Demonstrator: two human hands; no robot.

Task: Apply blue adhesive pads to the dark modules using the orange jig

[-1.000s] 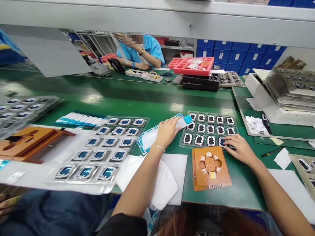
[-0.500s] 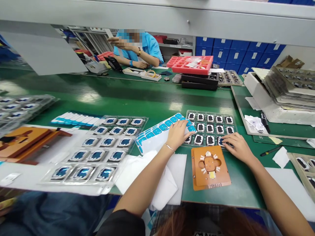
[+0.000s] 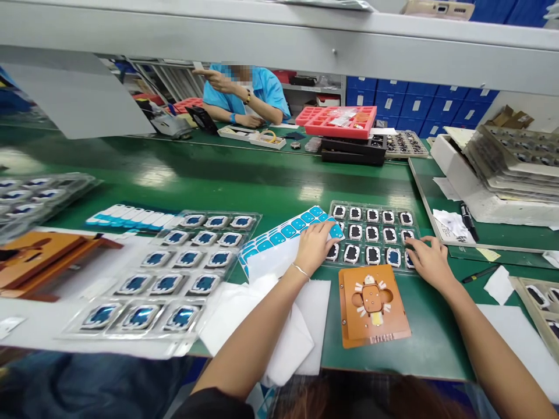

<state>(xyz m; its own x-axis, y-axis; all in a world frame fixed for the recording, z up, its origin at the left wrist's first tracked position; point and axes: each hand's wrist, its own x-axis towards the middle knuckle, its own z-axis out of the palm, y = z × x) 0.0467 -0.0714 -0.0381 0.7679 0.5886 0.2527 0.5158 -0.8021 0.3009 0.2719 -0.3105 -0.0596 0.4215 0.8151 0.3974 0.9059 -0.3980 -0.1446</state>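
A sheet of blue stickers on white backing (image 3: 279,234) lies slanted, its right end over a clear tray. My left hand (image 3: 313,247) lies on that right end, fingers stretched across the sheet. The clear tray (image 3: 336,263) holds rows of white-rimmed watch-case-like parts with dark middles. One front-row part (image 3: 393,257) shows a blue face. At the tray's front right corner is my right hand (image 3: 428,261), fingers bent and apart, tips touching a part there and partly hiding it. An orange fixture plate (image 3: 374,334) with a shaped recess lies in front of the tray.
Another clear tray (image 3: 187,337) of blue-faced parts lies left, beside an orange fixture (image 3: 39,262). White cloth (image 3: 288,349) lies near my left forearm. Right are a black pen (image 3: 480,273) and stacked trays (image 3: 510,169). A co-worker (image 3: 271,96) sits across the bench.
My right hand has shifted right along the tray's front row, uncovering a blue-faced part. My left hand stays on the sticker sheet. The camera view has tilted up slightly.
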